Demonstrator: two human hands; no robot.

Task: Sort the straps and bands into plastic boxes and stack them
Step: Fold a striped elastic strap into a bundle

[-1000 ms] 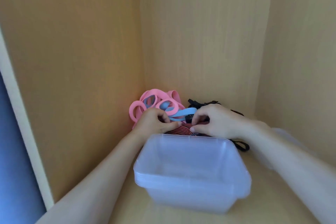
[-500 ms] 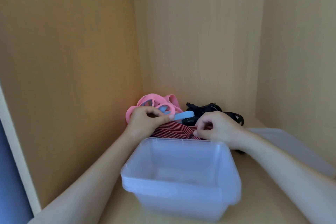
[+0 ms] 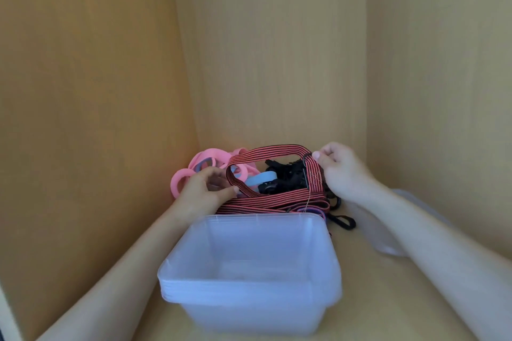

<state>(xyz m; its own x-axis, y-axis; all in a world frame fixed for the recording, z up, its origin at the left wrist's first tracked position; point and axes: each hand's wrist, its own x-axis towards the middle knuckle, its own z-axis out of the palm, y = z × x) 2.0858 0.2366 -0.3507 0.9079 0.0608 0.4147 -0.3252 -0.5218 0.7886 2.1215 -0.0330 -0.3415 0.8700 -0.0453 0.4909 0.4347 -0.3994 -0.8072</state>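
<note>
The striped strap (image 3: 277,198) lies at frame centre, just behind the stack of plastic boxes (image 3: 249,310). One loop of it now stands raised above the pile; 0.5 s ago the strap lay flat. The right hand (image 3: 341,171) pinches the loop's upper right end, fingers clamped. The left hand (image 3: 203,195) pinches its lower left bend. Pink bands (image 3: 182,178), a blue band (image 3: 261,178) and black straps (image 3: 289,174) lie behind.

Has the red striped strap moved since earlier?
Yes. The red striped strap rose: its loop now stands above the plastic box, held by left hand and right hand.
</note>
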